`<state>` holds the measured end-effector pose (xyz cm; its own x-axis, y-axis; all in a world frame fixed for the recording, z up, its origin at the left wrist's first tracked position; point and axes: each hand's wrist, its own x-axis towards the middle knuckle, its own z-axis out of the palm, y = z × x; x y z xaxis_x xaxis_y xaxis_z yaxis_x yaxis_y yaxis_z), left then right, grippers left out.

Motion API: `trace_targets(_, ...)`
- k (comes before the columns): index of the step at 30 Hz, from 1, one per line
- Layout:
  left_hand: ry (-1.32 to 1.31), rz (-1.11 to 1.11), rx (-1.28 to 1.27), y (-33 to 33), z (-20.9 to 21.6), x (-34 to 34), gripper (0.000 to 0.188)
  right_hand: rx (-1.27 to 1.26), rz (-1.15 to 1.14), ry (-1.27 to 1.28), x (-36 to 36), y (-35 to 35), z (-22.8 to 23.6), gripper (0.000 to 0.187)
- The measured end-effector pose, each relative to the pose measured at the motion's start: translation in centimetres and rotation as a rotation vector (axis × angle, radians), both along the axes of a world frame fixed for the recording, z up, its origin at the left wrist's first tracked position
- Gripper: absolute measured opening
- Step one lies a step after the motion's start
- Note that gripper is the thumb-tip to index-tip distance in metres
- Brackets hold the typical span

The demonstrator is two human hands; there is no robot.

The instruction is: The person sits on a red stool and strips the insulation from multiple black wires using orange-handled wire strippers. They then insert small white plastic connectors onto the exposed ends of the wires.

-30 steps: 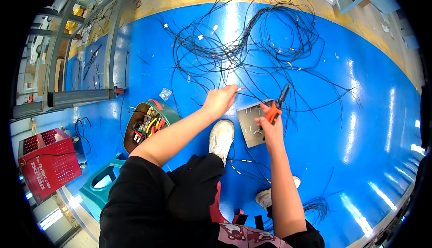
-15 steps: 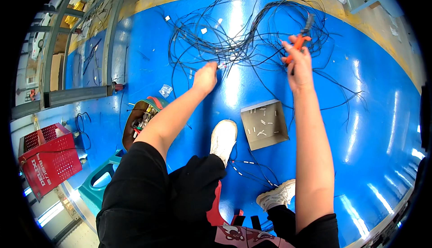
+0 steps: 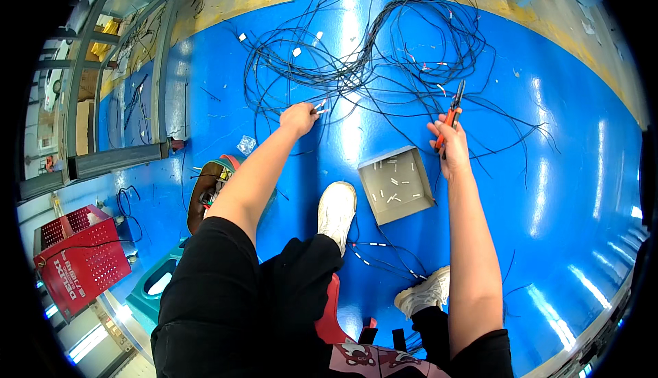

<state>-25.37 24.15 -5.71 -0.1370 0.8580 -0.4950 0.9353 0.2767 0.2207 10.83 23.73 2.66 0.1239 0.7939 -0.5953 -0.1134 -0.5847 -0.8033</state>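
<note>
My left hand [image 3: 299, 119] is closed on cable ends with white sleeves [image 3: 320, 109], at the near edge of a large tangle of thin black cables [image 3: 373, 52] on the blue floor. In my right hand [image 3: 452, 150] is a pair of orange-handled pliers [image 3: 449, 126] with dark jaws pointing away from me. The exact jaw type is too small to make out. Below and between my hands stands an open grey-brown box [image 3: 408, 203] with several small white tube pieces [image 3: 394, 183] lying in it.
A tool bag [image 3: 205, 189] sits by my left forearm, near a green stool [image 3: 147, 289] and a red perforated crate [image 3: 86, 258]. A metal frame [image 3: 161, 76] rises at the far left. More black cables with white sleeves [image 3: 380, 261] lie between my shoes.
My right hand has drawn the pliers nearer to me, out from over the cable tangle. My left hand has shifted slightly left, still holding the cable ends.
</note>
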Motion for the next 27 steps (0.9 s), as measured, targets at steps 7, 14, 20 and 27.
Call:
trace_targets(7,0.100,-0.052,0.032,-1.7,0.5,2.1,0.017,0.048,-0.032,-0.005,0.2,-8.9,0.9,0.048)
trace_targets(14,-0.272,-0.314,0.313,-6.1,10.5,1.8,0.015,0.053,-0.063,0.133,-1.2,-16.2,2.0,0.033)
trace_targets(20,-0.634,-0.498,0.184,-9.0,19.8,11.4,0.018,0.178,-0.117,0.450,-3.6,-12.8,5.9,0.032)
trace_targets(27,-0.723,-0.708,-0.050,-6.6,18.8,20.5,0.031,0.151,-0.345,0.418,1.2,-13.4,6.9,0.029)
